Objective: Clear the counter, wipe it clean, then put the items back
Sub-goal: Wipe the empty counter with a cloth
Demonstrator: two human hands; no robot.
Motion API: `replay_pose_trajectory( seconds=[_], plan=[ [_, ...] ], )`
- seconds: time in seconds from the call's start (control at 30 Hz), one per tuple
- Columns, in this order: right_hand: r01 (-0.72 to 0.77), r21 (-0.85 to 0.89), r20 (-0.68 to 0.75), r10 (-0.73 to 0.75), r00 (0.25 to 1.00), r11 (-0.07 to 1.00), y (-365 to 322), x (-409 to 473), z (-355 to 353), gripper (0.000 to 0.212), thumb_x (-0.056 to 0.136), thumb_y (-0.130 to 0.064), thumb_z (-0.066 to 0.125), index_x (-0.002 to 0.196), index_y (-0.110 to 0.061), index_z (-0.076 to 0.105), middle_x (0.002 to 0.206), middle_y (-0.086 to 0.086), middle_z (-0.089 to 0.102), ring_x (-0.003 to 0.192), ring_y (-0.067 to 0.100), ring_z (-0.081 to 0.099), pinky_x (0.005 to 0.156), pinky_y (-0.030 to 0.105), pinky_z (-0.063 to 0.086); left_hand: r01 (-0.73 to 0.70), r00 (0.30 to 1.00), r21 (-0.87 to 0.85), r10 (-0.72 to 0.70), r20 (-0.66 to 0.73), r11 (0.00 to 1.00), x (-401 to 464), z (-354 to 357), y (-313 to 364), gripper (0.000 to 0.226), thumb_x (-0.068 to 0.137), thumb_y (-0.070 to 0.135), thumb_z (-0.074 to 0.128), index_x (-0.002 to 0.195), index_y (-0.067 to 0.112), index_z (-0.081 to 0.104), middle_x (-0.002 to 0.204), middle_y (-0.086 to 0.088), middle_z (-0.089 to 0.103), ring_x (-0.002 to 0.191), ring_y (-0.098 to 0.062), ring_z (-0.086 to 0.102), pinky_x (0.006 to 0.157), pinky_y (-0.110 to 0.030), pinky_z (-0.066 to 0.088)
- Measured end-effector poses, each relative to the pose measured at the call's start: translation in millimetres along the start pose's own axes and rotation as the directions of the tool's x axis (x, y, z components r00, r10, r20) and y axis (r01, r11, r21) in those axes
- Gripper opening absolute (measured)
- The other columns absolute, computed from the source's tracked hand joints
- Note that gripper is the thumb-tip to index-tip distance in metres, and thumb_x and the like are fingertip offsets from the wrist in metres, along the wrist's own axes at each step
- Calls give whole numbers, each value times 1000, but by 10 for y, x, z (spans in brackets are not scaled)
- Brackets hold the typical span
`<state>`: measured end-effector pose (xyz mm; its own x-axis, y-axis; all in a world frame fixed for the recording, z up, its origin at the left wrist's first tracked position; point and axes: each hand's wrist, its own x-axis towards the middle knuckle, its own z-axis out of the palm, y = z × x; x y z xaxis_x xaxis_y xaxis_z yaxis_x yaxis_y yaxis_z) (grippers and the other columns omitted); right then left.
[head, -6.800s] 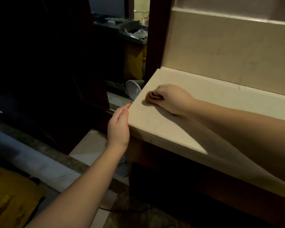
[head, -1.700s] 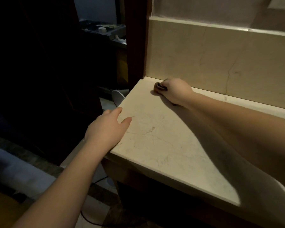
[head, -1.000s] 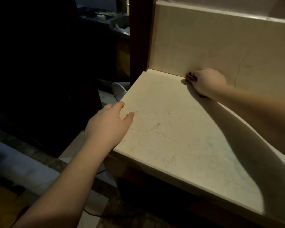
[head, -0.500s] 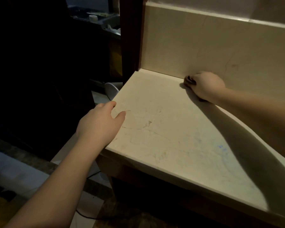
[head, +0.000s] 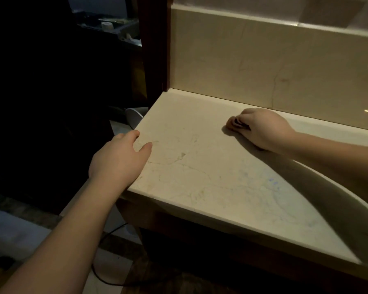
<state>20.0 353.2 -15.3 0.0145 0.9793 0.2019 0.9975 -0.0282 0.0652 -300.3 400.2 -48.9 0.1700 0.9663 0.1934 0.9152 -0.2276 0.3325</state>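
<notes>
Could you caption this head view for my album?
Right hand wipes the counter with a cloth; left hand rests on its edge.

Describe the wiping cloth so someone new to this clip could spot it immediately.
Find the pale stone counter under the backsplash. Near its back edge the right hand grips a small wadded cloth. It is the only dark thing on the counter.
</notes>
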Motion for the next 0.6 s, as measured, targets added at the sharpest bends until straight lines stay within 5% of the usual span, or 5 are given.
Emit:
replay_pose_trajectory(
  seconds=[0.2, 0.3, 0.47, 0.6],
  plan=[
    [-197, 109, -53, 204, 978, 974, -3, 527, 109, 42, 91, -46, 55, 72, -9, 50, 78, 10, 51, 83, 35, 56, 58, 34, 26, -6, 1000, -3, 6, -2, 1000, -28, -7, -2, 57, 94, 56, 39, 143, 27, 39, 138, -1, 50, 112, -24, 56, 81, -39, 52],
    [-63, 164, -48, 72, 996, 984, -193, 303, 48, 37, 91, -41, 57, 72, -11, 49, 80, 4, 51, 85, 32, 56, 60, 34, 31, -7, 1000, 6, 7, 5, 1000, -28, -11, 12, 57, 94, 55, 40, 144, 26, 39, 139, -3, 49, 114, -26, 55, 81, -38, 50],
    [197, 171, 23, -204, 979, 965, -261, -290, -96, 31, 93, -40, 54, 101, -14, 69, 102, 1, 65, 96, 23, 57, 69, 29, 39, -11, 1000, 19, 11, 1, 1000, 0, 3, 4, 58, 93, 56, 39, 143, 27, 40, 140, -2, 49, 115, -26, 55, 82, -38, 50],
    [-78, 30, 69, 76, 995, 996, 17, 147, -99, 42, 94, -50, 47, 77, -12, 50, 84, 3, 51, 89, 32, 56, 61, 31, 30, -7, 1000, 34, 7, 0, 999, -28, 1, 25, 57, 95, 55, 38, 144, 27, 38, 141, -3, 49, 115, -26, 55, 78, -36, 49]
  ],
)
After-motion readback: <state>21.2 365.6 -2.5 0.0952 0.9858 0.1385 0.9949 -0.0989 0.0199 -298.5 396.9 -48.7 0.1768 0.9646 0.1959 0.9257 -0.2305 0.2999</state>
